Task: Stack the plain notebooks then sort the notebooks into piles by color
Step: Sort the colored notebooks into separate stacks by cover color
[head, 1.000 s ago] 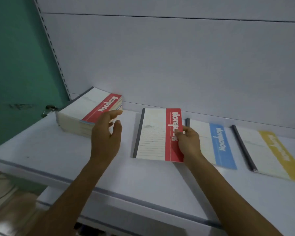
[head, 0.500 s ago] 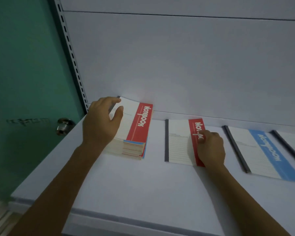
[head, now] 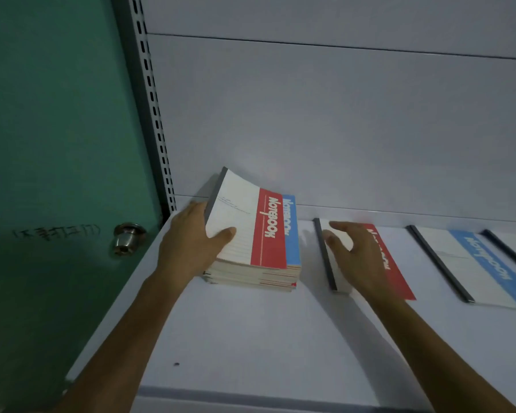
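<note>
A stack of notebooks (head: 251, 277) sits at the left end of the white shelf (head: 251, 338). My left hand (head: 188, 248) grips the top red-striped notebook (head: 245, 225) by its spine edge and tilts it up, thumb on the cover. A blue-striped notebook (head: 291, 234) shows beneath it. My right hand (head: 355, 257) hovers with spread fingers over a single red-striped notebook (head: 396, 272) lying flat to the right. Further right lies a blue-striped notebook (head: 483, 266), and the dark spine of another notebook (head: 507, 248) shows at the frame edge.
A green door (head: 57, 144) with a metal knob (head: 127, 238) stands left of the shelf. A perforated metal upright (head: 152, 108) marks the shelf's left edge. The shelf's white back panel (head: 340, 114) rises behind the notebooks.
My left hand has gone from resting on the stack to lifting its top red notebook by the spine. My right hand has come off the single red notebook's stripe and spread open over its cover.
</note>
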Demonstrator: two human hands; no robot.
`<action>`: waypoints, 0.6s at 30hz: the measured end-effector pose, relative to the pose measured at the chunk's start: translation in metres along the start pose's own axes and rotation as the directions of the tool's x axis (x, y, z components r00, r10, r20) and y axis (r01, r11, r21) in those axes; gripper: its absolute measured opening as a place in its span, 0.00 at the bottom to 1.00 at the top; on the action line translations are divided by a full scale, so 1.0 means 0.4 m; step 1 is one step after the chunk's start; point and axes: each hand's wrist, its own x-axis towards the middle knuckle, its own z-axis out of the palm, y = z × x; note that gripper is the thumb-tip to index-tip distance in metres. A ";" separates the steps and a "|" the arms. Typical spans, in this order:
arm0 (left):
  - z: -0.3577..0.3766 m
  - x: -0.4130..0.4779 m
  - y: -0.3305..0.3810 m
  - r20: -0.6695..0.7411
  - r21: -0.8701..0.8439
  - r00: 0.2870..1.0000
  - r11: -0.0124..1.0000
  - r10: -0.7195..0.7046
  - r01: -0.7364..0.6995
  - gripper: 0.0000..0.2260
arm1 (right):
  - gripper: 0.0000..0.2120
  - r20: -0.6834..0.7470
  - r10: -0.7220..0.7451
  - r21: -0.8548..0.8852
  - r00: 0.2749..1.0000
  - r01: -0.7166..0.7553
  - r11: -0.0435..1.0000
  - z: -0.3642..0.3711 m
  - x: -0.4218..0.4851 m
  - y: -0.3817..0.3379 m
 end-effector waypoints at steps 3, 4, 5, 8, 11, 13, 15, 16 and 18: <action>-0.025 -0.046 0.027 -0.212 -0.095 0.970 0.985 0.121 -0.144 0.18 | 0.26 0.060 0.025 0.251 0.998 -0.039 0.967 0.030 -0.050 -0.102; -0.033 -0.063 0.047 -0.263 -0.208 0.957 0.962 0.120 -0.177 0.16 | 0.30 0.075 0.040 0.322 0.996 -0.062 0.945 0.038 -0.060 -0.127; -0.041 -0.081 0.072 -0.296 -0.341 0.950 0.919 0.096 -0.199 0.14 | 0.34 0.091 0.052 0.387 0.995 -0.083 0.918 0.040 -0.070 -0.150; -0.043 -0.109 0.142 -0.270 -0.646 0.962 0.735 0.035 -0.207 0.12 | 0.30 0.118 0.020 0.586 0.993 -0.085 0.806 0.026 -0.084 -0.175; -0.013 -0.109 0.180 -0.166 -0.705 0.982 0.685 0.093 -0.184 0.08 | 0.15 0.086 0.082 0.691 0.993 -0.119 0.713 -0.023 -0.084 -0.165; 0.012 -0.103 0.179 -0.197 -0.585 0.968 0.774 0.155 -0.243 0.09 | 0.12 0.013 0.170 0.691 0.985 -0.132 0.711 -0.063 -0.073 -0.132; 0.033 -0.078 0.151 -0.270 -0.271 0.941 0.922 0.203 -0.276 0.17 | 0.10 -0.092 0.261 0.622 0.961 -0.150 0.769 -0.097 -0.048 -0.070; 0.040 -0.059 0.129 -0.281 -0.069 0.939 0.972 0.196 -0.224 0.21 | 0.11 -0.136 0.293 0.560 0.946 -0.171 0.811 -0.112 -0.036 -0.028; 0.054 -0.021 0.082 -0.178 0.201 0.980 0.978 0.091 -0.055 0.28 | 0.15 -0.187 0.319 0.375 0.929 -0.233 0.897 -0.132 -0.017 0.069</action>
